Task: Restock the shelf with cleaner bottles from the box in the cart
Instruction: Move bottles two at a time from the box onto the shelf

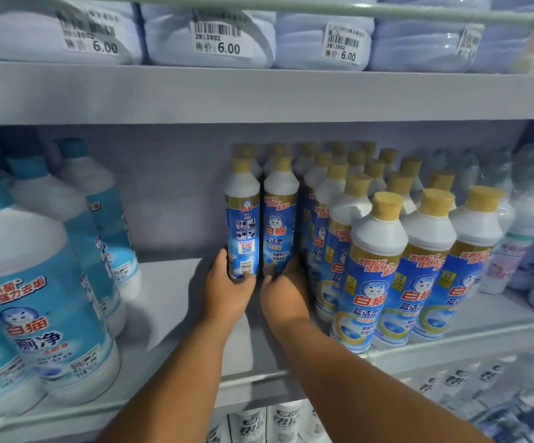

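Side by side, left hand (227, 290) and right hand (283, 294) each gripping a cleaner bottle's base (242, 231).

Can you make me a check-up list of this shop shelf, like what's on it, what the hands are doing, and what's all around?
Surface: grey shelf, bare patch in the middle.
Job's things: two gold-capped bottles, left bottle showing its barcode side, right bottle showing its cat label, upright side by side; gold-capped stock in rows to their right.
Clutter: big blue-capped bottles at left; clear bottles at far right.
Grippers: left hand grips the left bottle's base; right hand holds the right bottle's base.
Cables: nothing seen.
Surroundings: price tags reading 6.00 on packs on the shelf above; more bottles on the shelf below. Cart and box not in view.
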